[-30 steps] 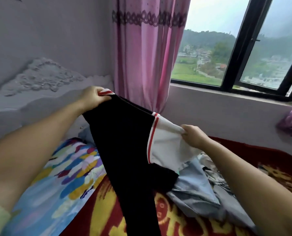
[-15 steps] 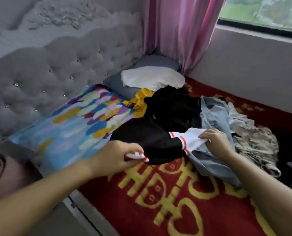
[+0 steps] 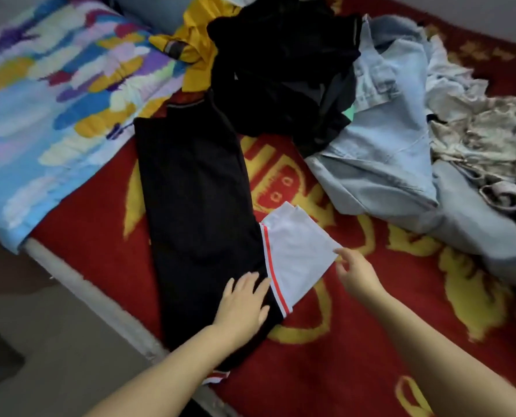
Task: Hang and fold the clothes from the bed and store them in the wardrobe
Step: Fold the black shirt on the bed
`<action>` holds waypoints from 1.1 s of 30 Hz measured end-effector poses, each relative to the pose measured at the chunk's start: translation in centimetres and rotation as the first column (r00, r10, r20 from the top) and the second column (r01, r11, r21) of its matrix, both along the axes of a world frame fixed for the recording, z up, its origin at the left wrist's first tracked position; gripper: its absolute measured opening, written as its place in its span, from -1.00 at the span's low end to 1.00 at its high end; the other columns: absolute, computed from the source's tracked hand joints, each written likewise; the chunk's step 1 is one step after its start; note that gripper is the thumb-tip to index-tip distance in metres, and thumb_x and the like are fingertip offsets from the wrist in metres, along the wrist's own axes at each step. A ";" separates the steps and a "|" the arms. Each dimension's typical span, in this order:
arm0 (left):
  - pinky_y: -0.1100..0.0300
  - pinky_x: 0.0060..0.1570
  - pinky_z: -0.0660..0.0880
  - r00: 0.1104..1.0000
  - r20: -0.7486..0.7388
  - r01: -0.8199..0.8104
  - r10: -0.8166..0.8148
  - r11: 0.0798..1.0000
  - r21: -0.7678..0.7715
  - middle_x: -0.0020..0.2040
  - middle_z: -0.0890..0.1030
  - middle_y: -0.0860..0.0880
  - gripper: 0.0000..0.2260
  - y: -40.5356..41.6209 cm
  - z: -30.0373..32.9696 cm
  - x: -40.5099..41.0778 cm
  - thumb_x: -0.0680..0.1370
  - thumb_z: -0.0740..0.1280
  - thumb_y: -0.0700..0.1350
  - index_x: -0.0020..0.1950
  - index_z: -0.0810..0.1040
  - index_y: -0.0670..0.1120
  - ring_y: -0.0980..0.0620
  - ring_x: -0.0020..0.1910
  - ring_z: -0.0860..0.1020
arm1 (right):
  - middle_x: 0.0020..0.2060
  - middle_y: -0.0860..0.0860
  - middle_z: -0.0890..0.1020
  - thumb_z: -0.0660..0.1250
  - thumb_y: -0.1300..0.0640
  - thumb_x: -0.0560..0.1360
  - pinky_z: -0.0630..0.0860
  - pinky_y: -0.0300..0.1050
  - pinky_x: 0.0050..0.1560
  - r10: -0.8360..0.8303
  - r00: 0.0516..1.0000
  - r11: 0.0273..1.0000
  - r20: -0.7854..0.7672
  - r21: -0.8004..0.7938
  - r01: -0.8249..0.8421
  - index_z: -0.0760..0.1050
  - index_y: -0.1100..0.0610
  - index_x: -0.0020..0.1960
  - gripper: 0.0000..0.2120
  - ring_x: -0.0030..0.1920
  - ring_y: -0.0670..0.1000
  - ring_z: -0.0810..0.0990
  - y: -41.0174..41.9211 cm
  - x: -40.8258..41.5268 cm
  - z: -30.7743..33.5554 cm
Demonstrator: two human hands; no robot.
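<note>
Black shirt (image 3: 196, 206) laid flat on the bed (image 3: 356, 341), white sleeve (image 3: 295, 245) out to its right. My left hand (image 3: 243, 305) presses flat on the shirt, grip released. My right hand (image 3: 356, 273) touches the sleeve corner, fingers loose, nothing grasped. Folding barely begun. Clothes pile (image 3: 371, 109) unsorted; wardrobe out of view, storing not yet done.
</note>
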State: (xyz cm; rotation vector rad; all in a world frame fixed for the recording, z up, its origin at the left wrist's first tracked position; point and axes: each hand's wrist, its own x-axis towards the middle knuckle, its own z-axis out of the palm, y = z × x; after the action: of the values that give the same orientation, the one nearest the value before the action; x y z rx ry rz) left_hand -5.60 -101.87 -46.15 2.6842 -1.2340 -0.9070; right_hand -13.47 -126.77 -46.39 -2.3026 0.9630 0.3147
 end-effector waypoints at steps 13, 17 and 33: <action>-0.24 0.41 -0.25 0.975 -0.144 -0.144 0.172 0.972 0.184 0.46 -0.49 -0.01 -0.30 0.3 -6.6 -0.8 0.62 0.10 0.13 0.53 -0.35 0.07 0.01 0.42 -0.48 | -0.23 0.10 0.57 0.26 0.33 0.49 0.42 -0.15 -0.26 -0.358 0.926 0.750 0.122 0.629 0.207 0.54 0.32 -0.10 -0.91 -0.20 0.01 0.53 0.8 8.0 -1.2; -0.09 0.48 0.01 0.962 -0.141 -0.240 0.232 0.970 -0.042 0.57 0.04 -0.13 -0.41 2.4 -5.0 0.6 0.58 0.17 -0.08 0.57 0.02 -0.07 -0.06 0.55 0.01 | -0.23 -0.11 0.55 0.35 0.19 0.49 0.40 -0.21 -0.19 0.111 0.947 0.826 0.301 0.502 -0.257 0.56 0.15 -0.03 -0.93 -0.21 -0.18 0.47 7.2 9.3 2.6; -0.23 0.27 0.37 0.903 0.176 0.396 -0.391 0.918 0.007 0.44 0.38 -0.12 -0.11 17.9 -6.0 4.3 0.11 0.52 -0.33 0.43 0.41 0.01 -0.10 0.40 0.39 | 0.51 0.17 0.19 0.40 0.27 0.35 0.04 0.38 0.43 0.921 0.201 0.123 -0.335 -0.239 -0.963 0.12 -0.01 0.54 -0.16 0.51 0.19 0.09 11.0 1.9 -4.4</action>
State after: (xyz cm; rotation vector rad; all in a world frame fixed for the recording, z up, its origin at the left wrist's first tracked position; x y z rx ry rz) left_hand -1.27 -84.00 -52.20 2.5806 -1.8619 -0.6844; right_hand -11.55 -115.75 -50.80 -3.0239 -0.7621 0.8204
